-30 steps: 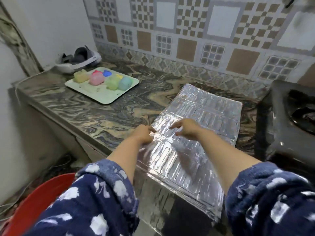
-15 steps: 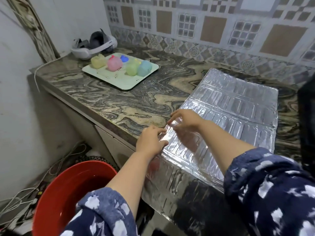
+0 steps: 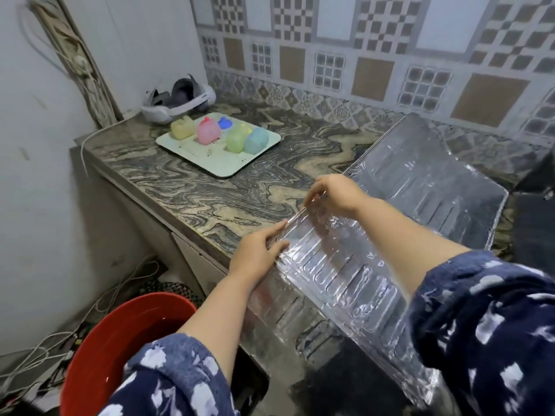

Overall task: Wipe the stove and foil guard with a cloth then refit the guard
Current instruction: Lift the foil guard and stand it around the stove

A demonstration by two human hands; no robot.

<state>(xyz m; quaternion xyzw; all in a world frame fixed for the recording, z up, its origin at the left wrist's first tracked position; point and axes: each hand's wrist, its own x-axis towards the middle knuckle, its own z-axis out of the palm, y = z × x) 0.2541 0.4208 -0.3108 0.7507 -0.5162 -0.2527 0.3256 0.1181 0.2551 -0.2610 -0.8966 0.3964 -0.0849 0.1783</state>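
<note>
Here we pinch the foil guard (image 3: 399, 211) along its left edge, left hand (image 3: 258, 256) and right hand (image 3: 336, 194) both clamped on it; the guard drapes over the worktop's (image 3: 210, 193) front edge, above a red bucket (image 3: 120, 334).

A pale green tray (image 3: 192, 150) of small coloured containers (image 3: 207, 132) sits on the marbled desk (image 3: 186, 187) near a white headset (image 3: 177, 100), while a red bucket (image 3: 120, 340) and loose cables (image 3: 39, 349) lie on the floor below.
</note>
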